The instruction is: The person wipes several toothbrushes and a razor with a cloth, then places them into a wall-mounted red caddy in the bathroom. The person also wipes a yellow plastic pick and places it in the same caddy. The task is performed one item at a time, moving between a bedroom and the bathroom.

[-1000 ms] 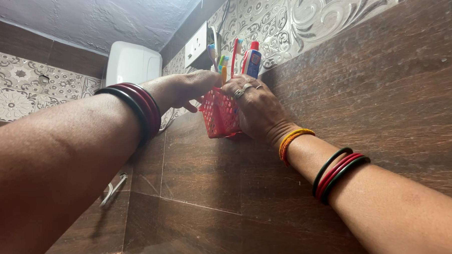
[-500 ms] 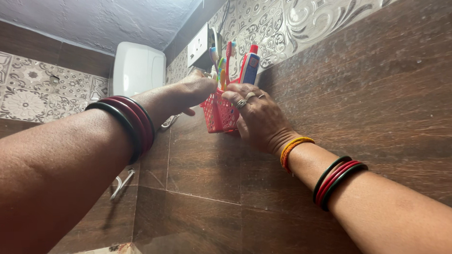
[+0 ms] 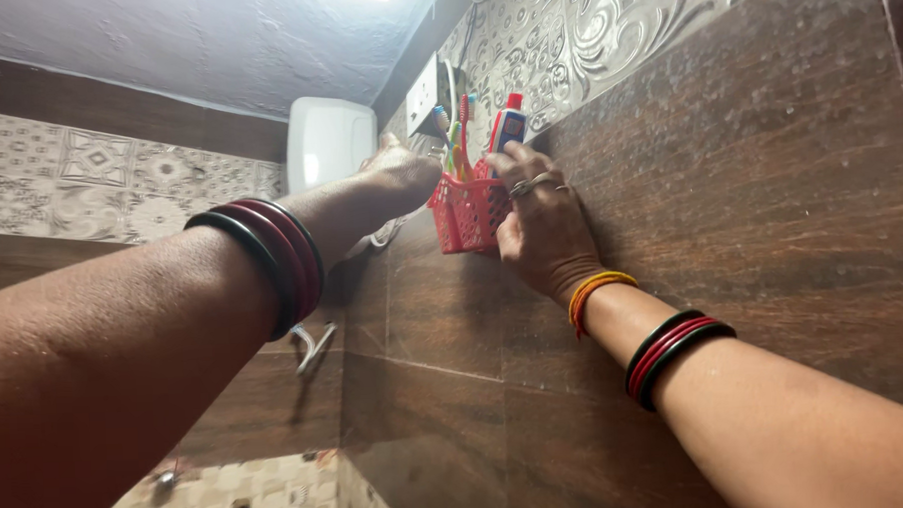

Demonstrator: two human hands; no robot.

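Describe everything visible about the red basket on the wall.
The red basket is a small, boxy holder of what looks like plastic lattice, open at the top, sitting upright against the brown wood-look wall tiles. Toothbrushes and a tube with a red cap stand in it. The right hand grips its right side; the left hand is at its left rim. How it is fixed is hidden.

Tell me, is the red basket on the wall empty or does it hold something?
Not empty: toothbrushes and a toothpaste tube stand up out of the red basket, gripped by both hands.
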